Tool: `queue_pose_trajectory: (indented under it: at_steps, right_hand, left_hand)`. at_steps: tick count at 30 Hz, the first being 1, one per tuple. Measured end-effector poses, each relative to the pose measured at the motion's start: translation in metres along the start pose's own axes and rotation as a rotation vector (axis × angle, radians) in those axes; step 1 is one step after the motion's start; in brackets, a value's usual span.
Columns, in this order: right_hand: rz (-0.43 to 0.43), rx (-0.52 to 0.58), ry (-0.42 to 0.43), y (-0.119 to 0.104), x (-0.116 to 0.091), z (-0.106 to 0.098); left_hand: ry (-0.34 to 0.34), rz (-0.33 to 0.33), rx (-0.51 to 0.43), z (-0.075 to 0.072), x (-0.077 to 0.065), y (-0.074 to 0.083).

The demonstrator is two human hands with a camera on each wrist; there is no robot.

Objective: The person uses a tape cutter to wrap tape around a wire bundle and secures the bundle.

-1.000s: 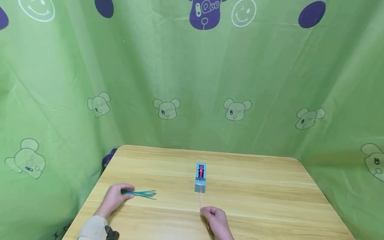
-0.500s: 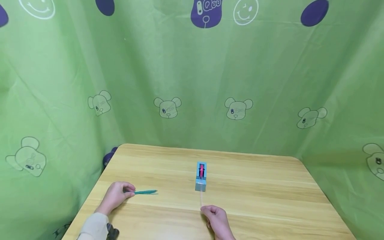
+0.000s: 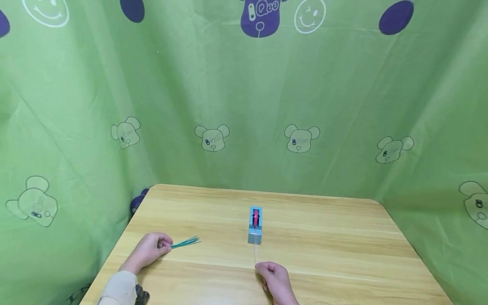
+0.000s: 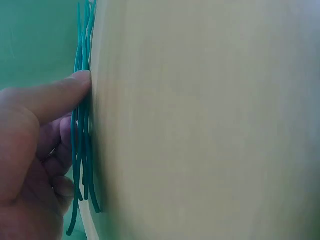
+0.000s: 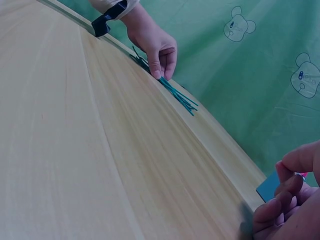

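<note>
At the table's left side my left hand [image 3: 149, 248] pinches a bundle of thin teal strands [image 3: 186, 242] that look like twist ties. Their free ends point right and fan out slightly. In the left wrist view the thumb [image 4: 65, 95] presses across the middle of the bundle [image 4: 82, 145]. My right hand [image 3: 277, 280], near the front centre, pinches the end of a clear strip of tape [image 3: 256, 253]. That strip runs taut from a blue tape dispenser [image 3: 254, 237] with a pink-red core. In the right wrist view the right hand [image 5: 292, 205] partly hides the dispenser [image 5: 268, 187].
The wooden table [image 3: 335, 237] has rounded far corners. A green curtain [image 3: 244, 97] printed with bear heads hangs behind and on both sides. Something dark [image 3: 142, 294] is strapped at the left wrist, by the pale sleeve [image 3: 120, 288].
The teal strands have shifted within my left fingers, and their free ends now tilt slightly upward in the head view. My right hand, the tape and the dispenser stay in place.
</note>
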State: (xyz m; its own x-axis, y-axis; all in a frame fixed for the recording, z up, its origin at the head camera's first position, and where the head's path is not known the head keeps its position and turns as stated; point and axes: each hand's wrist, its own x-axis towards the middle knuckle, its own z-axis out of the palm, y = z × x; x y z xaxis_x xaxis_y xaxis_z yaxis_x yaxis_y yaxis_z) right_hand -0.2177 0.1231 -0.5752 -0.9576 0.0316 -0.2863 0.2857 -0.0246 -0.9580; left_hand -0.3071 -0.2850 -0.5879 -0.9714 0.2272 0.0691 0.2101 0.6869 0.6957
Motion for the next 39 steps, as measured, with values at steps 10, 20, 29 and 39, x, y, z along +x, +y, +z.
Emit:
queue_pose_trajectory:
  at_steps: [10, 20, 29, 39]
  right_hand:
    - [-0.001, -0.007, 0.009, 0.000, 0.000, 0.000]
    - [0.001, 0.005, 0.015, -0.003, -0.001, 0.000]
    - [-0.011, 0.001, 0.014, -0.002, 0.001, 0.000]
    - [-0.007, -0.012, 0.005, -0.001, -0.001, 0.000]
  left_hand:
    - [-0.052, 0.024, -0.024, 0.001, 0.002, -0.001]
    - [-0.071, -0.016, -0.046, 0.000, 0.002, 0.004]
    - [-0.072, -0.026, -0.018, -0.001, 0.005, 0.009]
    - [-0.060, 0.005, 0.019, 0.000, 0.001, 0.005]
